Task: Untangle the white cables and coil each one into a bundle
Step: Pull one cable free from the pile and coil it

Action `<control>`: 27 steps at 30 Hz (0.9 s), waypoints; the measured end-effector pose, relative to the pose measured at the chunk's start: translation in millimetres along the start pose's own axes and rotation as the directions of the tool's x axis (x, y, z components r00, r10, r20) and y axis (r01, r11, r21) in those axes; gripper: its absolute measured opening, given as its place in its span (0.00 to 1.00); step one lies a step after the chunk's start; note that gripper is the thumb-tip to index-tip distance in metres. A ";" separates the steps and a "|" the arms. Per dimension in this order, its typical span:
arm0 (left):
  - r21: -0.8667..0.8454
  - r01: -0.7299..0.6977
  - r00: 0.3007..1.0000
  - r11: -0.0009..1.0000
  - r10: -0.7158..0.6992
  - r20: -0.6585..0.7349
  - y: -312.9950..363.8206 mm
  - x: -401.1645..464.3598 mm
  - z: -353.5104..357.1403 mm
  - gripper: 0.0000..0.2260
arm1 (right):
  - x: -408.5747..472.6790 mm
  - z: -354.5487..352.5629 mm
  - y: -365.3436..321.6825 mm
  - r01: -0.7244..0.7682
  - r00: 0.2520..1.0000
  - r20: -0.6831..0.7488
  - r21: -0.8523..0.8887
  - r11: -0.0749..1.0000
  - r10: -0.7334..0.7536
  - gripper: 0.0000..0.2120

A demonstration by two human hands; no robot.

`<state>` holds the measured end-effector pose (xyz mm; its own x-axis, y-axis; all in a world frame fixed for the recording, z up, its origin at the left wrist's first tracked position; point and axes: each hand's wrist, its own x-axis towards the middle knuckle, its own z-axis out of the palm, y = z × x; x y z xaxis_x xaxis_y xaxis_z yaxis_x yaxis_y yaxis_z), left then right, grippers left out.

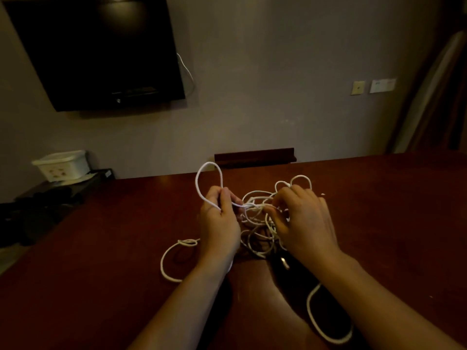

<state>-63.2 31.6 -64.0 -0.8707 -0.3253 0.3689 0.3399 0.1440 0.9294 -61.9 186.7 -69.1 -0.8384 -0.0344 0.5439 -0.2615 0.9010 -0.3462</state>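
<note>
Your left hand (219, 218) pinches a cable loop (208, 183) that stands up, pointing away from you. Your right hand (300, 221) picks at the tangle (257, 223) on the table (101, 248), fingers curled round strands.

left hand (219, 218) pinching a loop of tangled white cables (255, 218), right hand (302, 218) picking strands, dark red table (379, 210)
</note>
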 end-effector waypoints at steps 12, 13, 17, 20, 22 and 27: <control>-0.042 -0.042 0.990 0.998 0.047 0.135 7.9 -9.6 5.4 0.13 | -2.3 -6.7 -1.7 -0.167 0.985 0.031 0.003 0.986 0.167 0.08; -0.010 -0.075 0.989 0.997 0.076 0.127 7.1 -9.8 5.8 0.13 | -2.5 -7.4 -1.9 -0.177 0.983 0.040 -0.020 0.984 0.177 0.09; -0.026 -0.067 0.994 0.997 0.069 0.087 8.2 -9.0 7.2 0.14 | -2.3 -4.3 -3.3 -0.177 0.984 0.039 0.157 0.972 0.173 0.04; -0.087 -0.031 0.999 0.996 0.034 0.027 9.5 -4.4 5.2 0.16 | -0.8 -1.1 -4.0 -0.154 0.982 -0.028 0.443 0.883 0.186 0.02; -0.125 -0.002 1.000 0.992 -0.001 -0.017 8.1 -1.7 2.8 0.17 | -0.4 0.0 -5.1 -0.196 0.975 0.014 0.535 0.822 0.224 0.02; -0.172 0.007 0.995 0.985 -0.025 -0.100 10.0 -0.2 2.1 0.14 | 1.1 -1.0 -3.8 -0.306 0.948 0.138 0.646 0.699 0.288 0.04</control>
<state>-60.3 35.0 -54.8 -0.8391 -0.4203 0.3453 0.3898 -0.0217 0.9207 -61.3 183.7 -66.4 -0.9358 0.1674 0.3103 -0.2347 0.3610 -0.9025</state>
